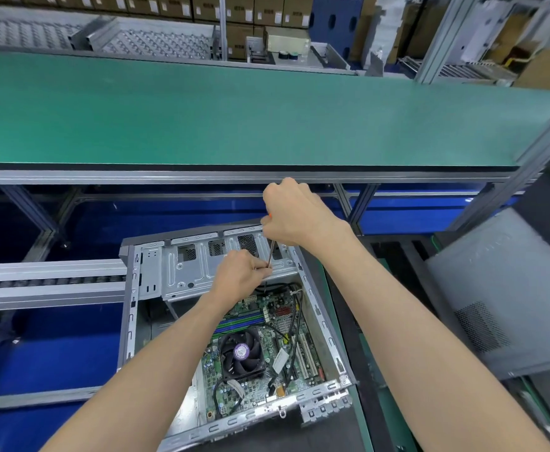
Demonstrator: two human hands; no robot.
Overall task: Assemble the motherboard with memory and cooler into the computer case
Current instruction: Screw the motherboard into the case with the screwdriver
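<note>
My right hand (294, 213) grips the screwdriver (270, 252) handle; my left hand (241, 272) pinches its shaft above the motherboard (260, 350) in the case (130, 308).

An open grey computer case (130, 321) lies flat at six o'clock. Inside, a green motherboard (267, 363) carries a black cooler fan (241, 352) and memory sticks (241, 322) at its twelve o'clock.

Green motherboard (260, 363); black cooler (242, 350) fan, purple label; grey case (130, 288); green conveyor belt (234, 115).
</note>
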